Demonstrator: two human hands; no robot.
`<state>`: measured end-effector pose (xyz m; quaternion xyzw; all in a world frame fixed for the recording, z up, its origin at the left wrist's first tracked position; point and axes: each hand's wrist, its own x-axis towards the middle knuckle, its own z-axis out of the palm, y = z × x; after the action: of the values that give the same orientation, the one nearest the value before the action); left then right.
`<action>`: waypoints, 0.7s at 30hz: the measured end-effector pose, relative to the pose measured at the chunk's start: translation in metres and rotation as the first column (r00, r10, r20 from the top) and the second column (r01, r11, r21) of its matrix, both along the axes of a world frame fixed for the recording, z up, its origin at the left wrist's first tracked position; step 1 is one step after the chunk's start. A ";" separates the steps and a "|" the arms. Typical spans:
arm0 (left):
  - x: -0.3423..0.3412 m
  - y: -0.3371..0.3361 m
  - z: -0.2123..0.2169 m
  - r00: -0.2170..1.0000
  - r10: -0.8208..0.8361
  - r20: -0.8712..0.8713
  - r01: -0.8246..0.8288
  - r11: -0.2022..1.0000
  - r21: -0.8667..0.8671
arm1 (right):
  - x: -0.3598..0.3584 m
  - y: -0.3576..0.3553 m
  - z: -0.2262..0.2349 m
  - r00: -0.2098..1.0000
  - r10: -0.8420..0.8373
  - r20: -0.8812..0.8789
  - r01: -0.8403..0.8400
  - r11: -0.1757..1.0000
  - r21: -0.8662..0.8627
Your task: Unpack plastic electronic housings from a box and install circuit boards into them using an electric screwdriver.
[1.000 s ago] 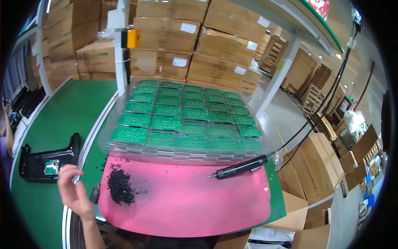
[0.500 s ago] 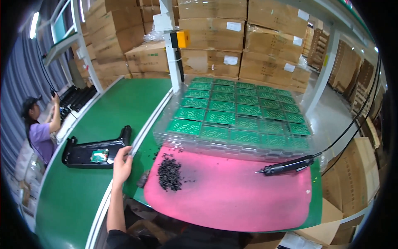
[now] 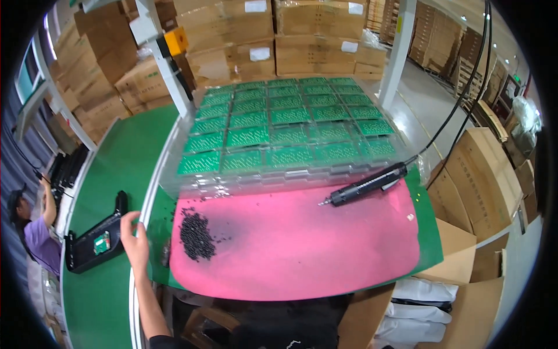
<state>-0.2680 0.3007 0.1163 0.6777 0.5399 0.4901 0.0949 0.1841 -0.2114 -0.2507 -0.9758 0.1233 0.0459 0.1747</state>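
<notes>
My left hand (image 3: 135, 241) is raised over the white rail beside the green belt, its fingers apart and holding nothing I can see. Just left of its fingertips lies a black plastic housing (image 3: 87, 251) with a handle-like end, and a small green circuit board (image 3: 102, 242) sits inside it. Whether the fingertips touch the housing I cannot tell. To the hand's right, a pile of small black screws (image 3: 197, 237) rests on a pink mat (image 3: 302, 250). A black electric screwdriver (image 3: 369, 184) lies at the mat's far right, its bit pointing left. My right hand is out of sight.
Clear plastic trays of green circuit boards (image 3: 270, 135) are stacked behind the mat. The green belt (image 3: 136, 145) runs along the left, where a co-worker in purple (image 3: 40, 235) stands. Cardboard boxes (image 3: 317, 55) rise at the back. An open carton (image 3: 476, 302) stands at lower right.
The view has swung to the right, so the bench and trays appear further left. My left hand stays near the housing, and the screwdriver still lies on the mat.
</notes>
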 end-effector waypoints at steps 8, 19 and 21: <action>0.139 -0.078 0.136 0.862 -0.505 -0.052 0.381 0.574 0.725 | 0.012 -0.082 0.034 0.994 0.001 0.105 0.014 0.989 -0.147; 0.004 -0.049 0.117 0.722 -0.689 -0.070 0.483 0.429 0.764 | -0.103 -0.130 0.029 0.992 -0.092 0.084 0.109 0.967 -0.229; 0.048 -0.063 0.100 0.743 -0.666 -0.059 0.410 0.384 0.827 | -0.035 -0.088 0.000 0.986 -0.060 0.155 0.086 0.983 -0.165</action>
<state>-0.2200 0.2375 0.2167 0.7049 -0.0131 0.7091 0.0126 0.1493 -0.2990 -0.2510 -0.9827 0.1493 -0.0444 0.1006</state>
